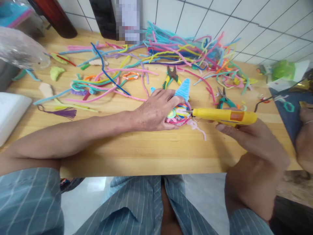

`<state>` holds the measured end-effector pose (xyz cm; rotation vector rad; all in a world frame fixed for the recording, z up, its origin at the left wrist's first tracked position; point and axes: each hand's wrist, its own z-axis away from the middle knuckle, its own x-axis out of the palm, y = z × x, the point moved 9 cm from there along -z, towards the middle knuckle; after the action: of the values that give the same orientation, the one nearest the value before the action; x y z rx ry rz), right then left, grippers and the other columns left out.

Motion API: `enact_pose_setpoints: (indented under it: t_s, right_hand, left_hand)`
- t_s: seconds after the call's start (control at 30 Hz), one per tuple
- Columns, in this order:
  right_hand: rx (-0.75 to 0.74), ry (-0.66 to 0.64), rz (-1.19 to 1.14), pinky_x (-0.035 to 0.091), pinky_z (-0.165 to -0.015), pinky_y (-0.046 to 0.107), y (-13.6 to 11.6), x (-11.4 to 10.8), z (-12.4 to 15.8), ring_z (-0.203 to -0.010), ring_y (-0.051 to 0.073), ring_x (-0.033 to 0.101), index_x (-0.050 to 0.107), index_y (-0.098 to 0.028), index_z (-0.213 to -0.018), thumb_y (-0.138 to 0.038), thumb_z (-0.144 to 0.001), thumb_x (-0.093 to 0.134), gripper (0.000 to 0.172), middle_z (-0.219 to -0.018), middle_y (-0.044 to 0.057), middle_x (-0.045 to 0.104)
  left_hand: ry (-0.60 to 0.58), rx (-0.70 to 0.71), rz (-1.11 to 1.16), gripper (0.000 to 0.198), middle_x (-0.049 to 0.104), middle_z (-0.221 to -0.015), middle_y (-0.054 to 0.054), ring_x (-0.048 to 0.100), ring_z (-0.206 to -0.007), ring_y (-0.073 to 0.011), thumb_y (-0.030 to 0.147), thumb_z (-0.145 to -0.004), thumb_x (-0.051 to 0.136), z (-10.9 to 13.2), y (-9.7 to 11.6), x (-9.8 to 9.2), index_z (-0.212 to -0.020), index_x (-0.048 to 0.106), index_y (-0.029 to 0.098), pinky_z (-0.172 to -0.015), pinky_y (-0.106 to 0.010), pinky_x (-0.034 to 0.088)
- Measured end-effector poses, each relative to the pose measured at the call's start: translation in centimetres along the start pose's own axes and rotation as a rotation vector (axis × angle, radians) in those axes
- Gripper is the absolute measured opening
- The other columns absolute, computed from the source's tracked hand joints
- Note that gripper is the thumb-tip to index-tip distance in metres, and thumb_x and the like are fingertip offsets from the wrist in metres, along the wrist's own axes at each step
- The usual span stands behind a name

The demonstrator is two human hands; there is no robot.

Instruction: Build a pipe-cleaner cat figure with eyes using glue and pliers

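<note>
My left hand [158,109] is wrapped over a colourful pipe-cleaner figure [182,112] and holds it on the table. A light blue pointed piece [184,89] sticks up from the figure beside my fingers. In my right hand [254,137] is a yellow hot glue gun [220,116], its nozzle pointing left. The nozzle tip is at the figure's right side; whether it touches cannot be told. A curled pale pink pipe cleaner [199,129] trails from the figure's lower right.
Behind my hands lie yellow-green cutters [172,76], teal-handled pliers [223,99] and a heap of pipe cleaners [181,49] by the tiled wall. A purple tassel [65,112] and a white box [12,114] are at left. Another person's hand [305,116] shows at far right.
</note>
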<state>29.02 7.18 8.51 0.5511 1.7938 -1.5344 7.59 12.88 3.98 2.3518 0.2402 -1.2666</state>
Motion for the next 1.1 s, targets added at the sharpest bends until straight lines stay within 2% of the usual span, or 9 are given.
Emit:
enact_pose_setpoints:
  t_s: [0.2, 0.4, 0.9, 1.1]
  right_hand:
    - [-0.011, 0.021, 0.009, 0.065, -0.078, 0.041, -0.45, 0.14, -0.23, -0.083, 0.024, 0.074, 0.078, -0.031, -0.097, -0.047, -0.092, 0.076, 0.017, -0.094, 0.001, 0.080]
    - [-0.035, 0.017, 0.029, 0.061, -0.073, 0.037, -0.73, 0.20, -0.13, -0.079, 0.022, 0.072, 0.077, -0.030, -0.097, -0.042, -0.093, 0.074, 0.013, -0.089, -0.001, 0.078]
    - [-0.013, 0.029, 0.074, 0.058, -0.071, 0.036, -0.82, 0.15, 0.10, -0.078, 0.021, 0.068, 0.073, -0.029, -0.097, -0.045, -0.095, 0.072, 0.017, -0.090, 0.000, 0.075]
    - [0.007, 0.025, 0.090, 0.058, -0.070, 0.038, -0.34, 0.22, 0.13, -0.077, 0.022, 0.068, 0.072, -0.029, -0.095, -0.053, -0.094, 0.072, 0.023, -0.087, 0.001, 0.075]
  left_hand:
    - [-0.007, 0.004, 0.002, 0.065, 0.066, -0.138, -0.022, 0.060, -0.126, -0.0386, 0.060, -0.095, 0.072, 0.08, -0.01, 0.07, -0.144, 0.058, 0.019, -0.108, -0.054, 0.043]
    - [-0.024, -0.012, 0.002, 0.063, 0.066, -0.138, -0.022, 0.058, -0.128, -0.0383, 0.056, -0.095, 0.074, 0.02, 0.00, 0.12, -0.143, 0.059, 0.018, -0.110, -0.053, 0.043]
    - [-0.014, -0.020, 0.016, 0.059, 0.067, -0.134, -0.019, 0.059, -0.123, -0.0367, 0.059, -0.096, 0.071, -0.06, 0.00, 0.00, -0.140, 0.060, 0.021, -0.106, -0.052, 0.044]
    - [-0.009, -0.016, 0.006, 0.060, 0.067, -0.135, -0.019, 0.058, -0.123, -0.0359, 0.059, -0.095, 0.073, 0.00, -0.04, 0.01, -0.140, 0.061, 0.022, -0.106, -0.051, 0.045]
